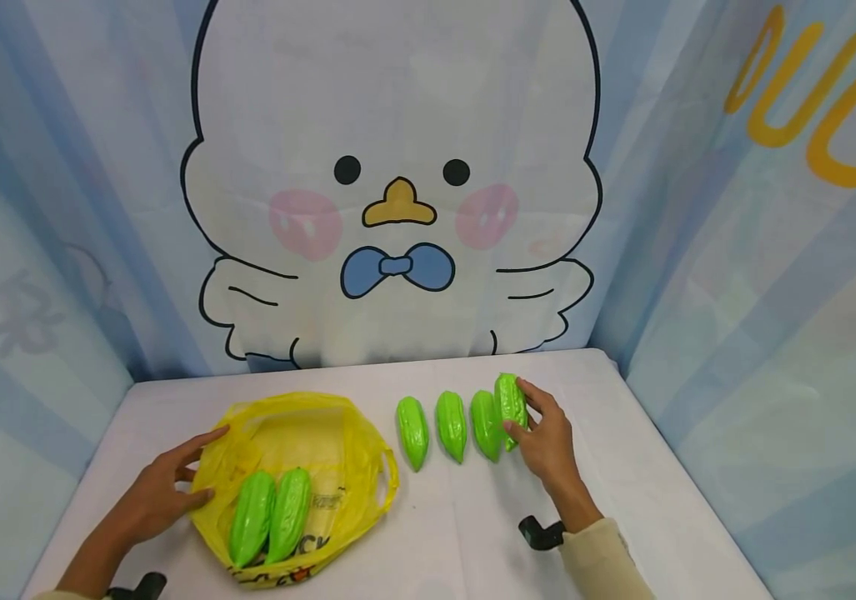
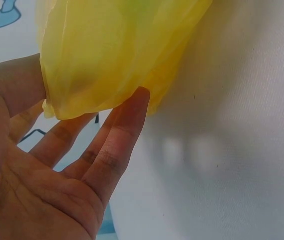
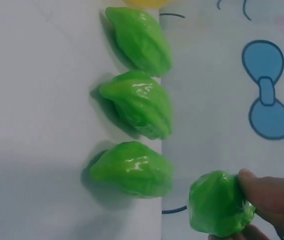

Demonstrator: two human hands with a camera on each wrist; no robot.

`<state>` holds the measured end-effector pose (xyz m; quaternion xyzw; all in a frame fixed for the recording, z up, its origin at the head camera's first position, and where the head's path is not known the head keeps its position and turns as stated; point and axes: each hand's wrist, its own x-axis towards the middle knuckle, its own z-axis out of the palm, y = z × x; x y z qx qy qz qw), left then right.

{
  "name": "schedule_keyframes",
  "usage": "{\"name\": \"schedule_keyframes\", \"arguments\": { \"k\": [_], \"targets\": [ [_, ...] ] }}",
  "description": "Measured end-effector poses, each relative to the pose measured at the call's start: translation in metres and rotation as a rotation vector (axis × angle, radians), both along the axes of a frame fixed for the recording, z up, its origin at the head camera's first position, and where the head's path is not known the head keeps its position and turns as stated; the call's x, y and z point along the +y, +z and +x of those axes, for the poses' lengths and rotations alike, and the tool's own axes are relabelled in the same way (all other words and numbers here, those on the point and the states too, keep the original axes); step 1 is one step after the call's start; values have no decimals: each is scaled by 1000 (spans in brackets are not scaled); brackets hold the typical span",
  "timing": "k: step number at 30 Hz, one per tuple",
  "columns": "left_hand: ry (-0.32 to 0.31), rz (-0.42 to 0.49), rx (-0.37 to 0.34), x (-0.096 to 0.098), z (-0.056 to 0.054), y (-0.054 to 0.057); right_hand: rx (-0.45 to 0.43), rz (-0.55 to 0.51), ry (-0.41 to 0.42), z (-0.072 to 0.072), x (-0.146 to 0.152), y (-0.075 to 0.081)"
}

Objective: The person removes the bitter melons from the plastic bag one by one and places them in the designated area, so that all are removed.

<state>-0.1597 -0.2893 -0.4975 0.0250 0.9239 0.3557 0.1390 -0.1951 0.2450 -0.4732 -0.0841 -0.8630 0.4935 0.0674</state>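
Note:
My right hand (image 1: pixel 548 437) pinches a green bitter melon (image 1: pixel 509 408) between thumb and fingers. In the right wrist view this bitter melon (image 3: pixel 216 202) is seen end-on, raised beside the others. To its left, three more lie in a row on the table: one bitter melon (image 1: pixel 485 425) closest, another bitter melon (image 1: pixel 451 425) in the middle and a third bitter melon (image 1: pixel 413 432). A yellow plastic bag (image 1: pixel 356 467) lies with its mouth wide, holding two bitter melons (image 1: pixel 252 517). With fairly straight, spread fingers, my left hand (image 1: pixel 161 492) touches the bag's left side.
A white-covered table (image 1: pixel 458 533) carries everything. Behind it hangs a curtain (image 1: pixel 397 100) printed with a cartoon bird, and further curtains (image 1: pixel 788 333) close off both sides. Black wrist mounts (image 1: pixel 540 533) show near both wrists.

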Motion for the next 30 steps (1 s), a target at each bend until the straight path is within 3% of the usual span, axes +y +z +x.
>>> {"name": "schedule_keyframes", "arguments": {
  "k": [16, 30],
  "targets": [
    [9, 1, 3, 0, 1, 1, -84, 47, -49, -21, 23, -23],
    [7, -1, -2, 2, 1, 2, -168, 55, -34, -32, 32, -40]
  ]
}}
